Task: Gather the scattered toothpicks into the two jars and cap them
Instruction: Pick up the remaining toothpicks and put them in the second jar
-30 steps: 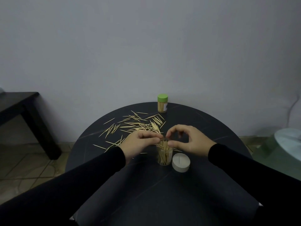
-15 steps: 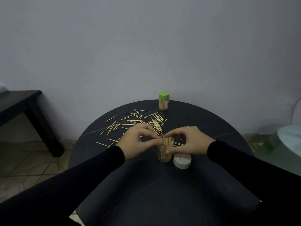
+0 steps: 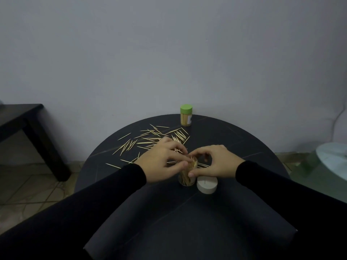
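clear round jar (image 3: 185, 180) of thin wooden toothpicks (image 3: 191, 166), left hand (image 3: 161, 164) and right hand (image 3: 216, 162) fingers pinching them

The open jar (image 3: 185, 177) stands on the table (image 3: 234, 139) between the left hand (image 3: 162, 162) and the right hand (image 3: 213, 163), under their fingertips, with toothpicks (image 3: 192, 164) standing in it. The cap (image 3: 207, 184) lies just right of that jar, below the right hand. Loose toothpicks (image 3: 150, 140) lie scattered behind and left of the left hand. The capped jar (image 3: 186, 115) stands well behind both hands, at the table's far edge.
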The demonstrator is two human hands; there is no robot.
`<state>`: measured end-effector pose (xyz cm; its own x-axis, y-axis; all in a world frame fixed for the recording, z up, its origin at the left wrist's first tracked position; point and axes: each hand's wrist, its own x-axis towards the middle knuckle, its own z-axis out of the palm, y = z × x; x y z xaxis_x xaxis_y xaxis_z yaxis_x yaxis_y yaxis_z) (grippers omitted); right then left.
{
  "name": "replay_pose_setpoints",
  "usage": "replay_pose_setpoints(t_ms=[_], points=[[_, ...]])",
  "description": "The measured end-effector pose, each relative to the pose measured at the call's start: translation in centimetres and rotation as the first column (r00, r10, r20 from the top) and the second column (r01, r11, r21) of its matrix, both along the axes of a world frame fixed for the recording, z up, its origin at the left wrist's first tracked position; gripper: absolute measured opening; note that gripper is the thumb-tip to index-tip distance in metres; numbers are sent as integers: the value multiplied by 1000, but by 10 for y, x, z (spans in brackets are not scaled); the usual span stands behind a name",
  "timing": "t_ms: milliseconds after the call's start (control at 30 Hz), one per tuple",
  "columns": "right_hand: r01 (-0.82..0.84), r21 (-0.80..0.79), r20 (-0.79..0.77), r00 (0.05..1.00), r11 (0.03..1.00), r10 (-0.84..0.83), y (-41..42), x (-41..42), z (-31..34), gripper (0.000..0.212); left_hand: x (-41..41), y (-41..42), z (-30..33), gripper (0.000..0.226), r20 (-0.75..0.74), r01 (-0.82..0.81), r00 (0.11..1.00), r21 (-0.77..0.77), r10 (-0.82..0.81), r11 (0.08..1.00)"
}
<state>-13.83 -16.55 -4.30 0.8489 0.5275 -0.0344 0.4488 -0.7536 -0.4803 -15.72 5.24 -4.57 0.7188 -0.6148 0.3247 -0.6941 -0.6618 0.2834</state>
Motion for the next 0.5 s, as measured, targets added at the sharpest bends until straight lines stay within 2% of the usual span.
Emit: replay_pose_setpoints(t_ms=[67,167,233,300,367,433,500], points=[[-2,-39,-7,1000,999,2,-2,1,1,62,-1,2,-3,40,-35,-22,999,-96,19,995],[-28,-65,-45,999,998,25,-5,2,5,66,-1,6,-2,26,-79,-138,989,-253,121,958],[-55,-26,-103,993,998,52,-8,4,8,59,1,13,-2,24,-98,-217,975,-268,198,939],[-39,42,-146,988,998,45,-8,4,8,53,5,22,-4,28,-103,-270,961,-188,255,944],[32,71,-98,995,997,-25,-5,6,5,41,8,33,-6,31,-152,-289,945,20,289,957],[103,-58,52,994,993,-100,0,10,1,30,10,40,-10,34,-222,-269,921,234,321,934],[140,-219,112,987,966,-118,6,11,-3,28,11,42,-12,34,-269,-267,894,320,357,909]])
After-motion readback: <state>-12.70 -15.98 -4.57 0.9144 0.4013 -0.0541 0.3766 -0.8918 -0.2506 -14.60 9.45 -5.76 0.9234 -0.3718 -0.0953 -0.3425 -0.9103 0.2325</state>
